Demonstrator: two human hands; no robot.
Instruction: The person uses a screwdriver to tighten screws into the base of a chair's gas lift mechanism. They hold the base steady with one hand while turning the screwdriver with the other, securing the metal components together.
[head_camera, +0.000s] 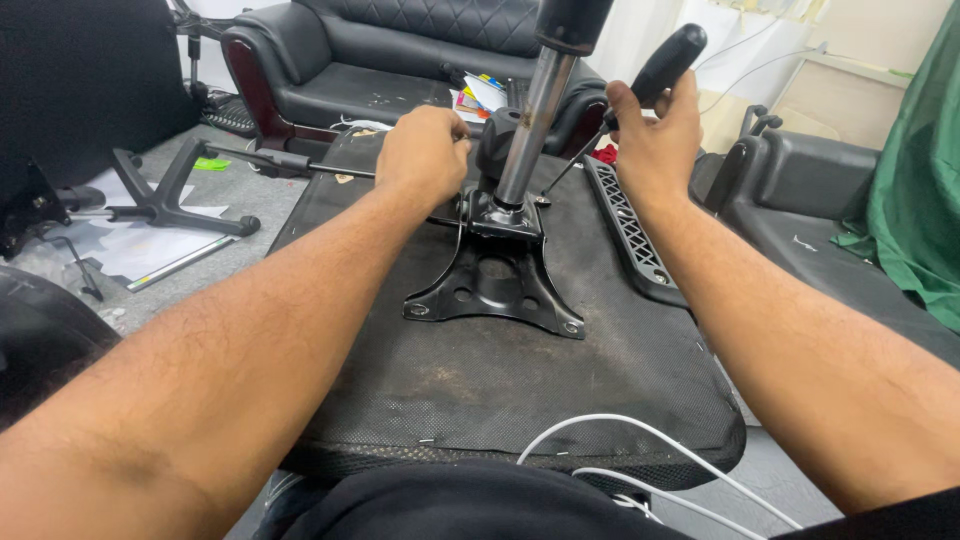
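Observation:
An upturned office chair seat (520, 380) with a black fabric underside lies in front of me. A black metal tilt mechanism plate (495, 290) is bolted on it, with a silver gas cylinder (530, 130) standing upright from it. My left hand (425, 150) is closed around the mechanism's side lever beside a black knob (497, 135). My right hand (655, 135) grips a black-handled screwdriver (665, 62), its thin shaft angled down to the plate near the cylinder's foot.
A black armrest (630, 225) lies on the seat's right edge. White cables (640, 450) cross the near edge. A black leather sofa (400, 60) stands behind, a chair base (170, 195) and papers lie on the floor at left, and green cloth (920, 200) hangs at right.

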